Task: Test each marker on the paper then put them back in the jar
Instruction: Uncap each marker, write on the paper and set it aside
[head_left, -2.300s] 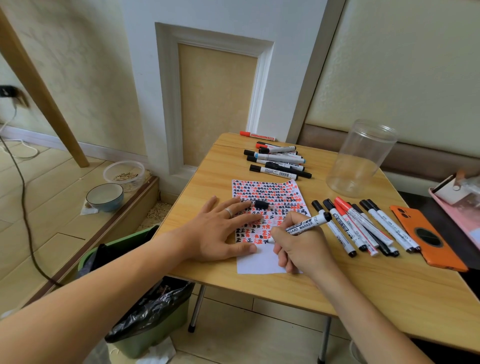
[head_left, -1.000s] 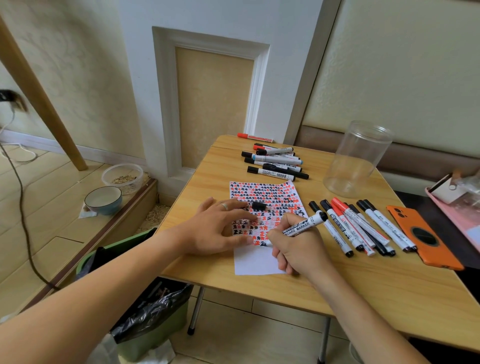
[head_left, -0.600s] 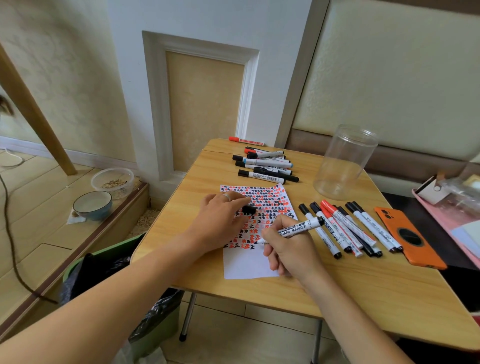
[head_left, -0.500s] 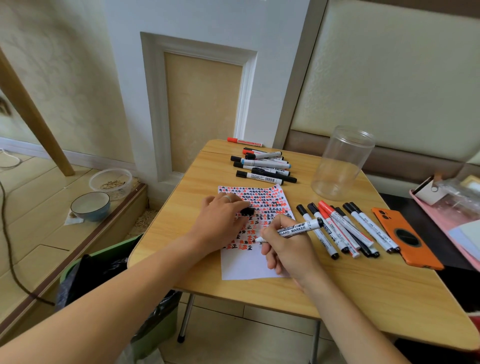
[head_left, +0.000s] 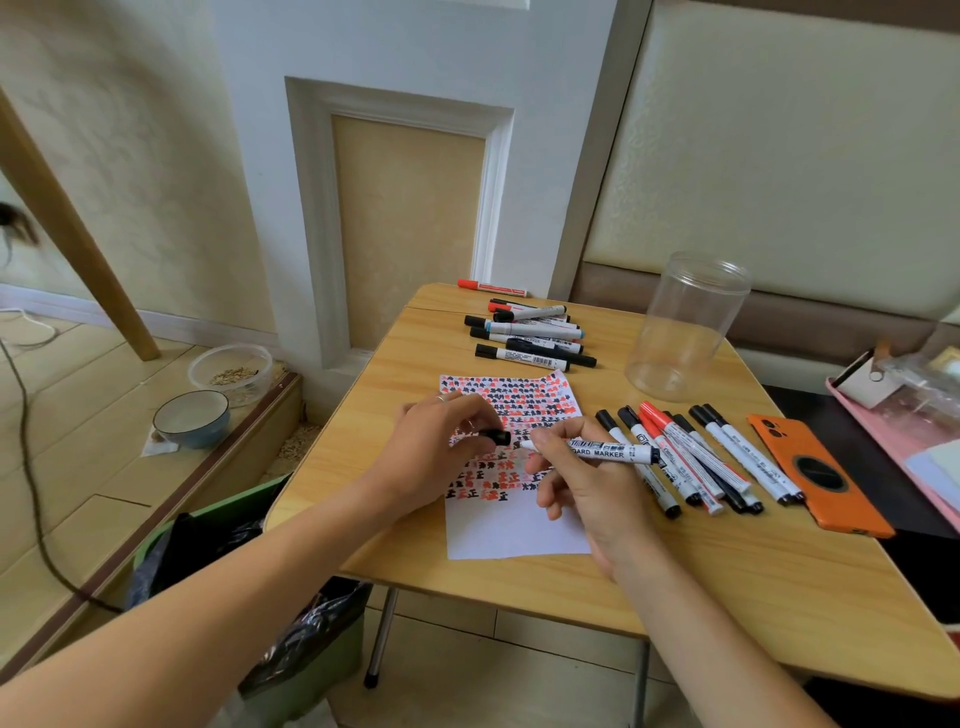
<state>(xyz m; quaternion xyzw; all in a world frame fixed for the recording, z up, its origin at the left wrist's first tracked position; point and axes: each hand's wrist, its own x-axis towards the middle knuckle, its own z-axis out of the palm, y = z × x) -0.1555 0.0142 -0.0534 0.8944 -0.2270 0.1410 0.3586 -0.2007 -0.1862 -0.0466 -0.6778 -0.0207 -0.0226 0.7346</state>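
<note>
A sheet of paper covered in red and black marks lies on the wooden table. My right hand grips a white board marker, held level above the paper with its tip pointing left. My left hand pinches the marker's black cap just left of that tip. An empty clear plastic jar stands at the back right. One pile of markers lies behind the paper, and another group of markers lies to its right.
An orange phone lies right of the markers, with a pink tray beyond it at the table's edge. A green bin with a black bag stands under the table's left side. Two bowls sit on the floor step.
My right hand lifted the marker off the paper and turned it level. My left hand, flat on the paper before, curled round the black cap and brought it up to the marker's tip.
</note>
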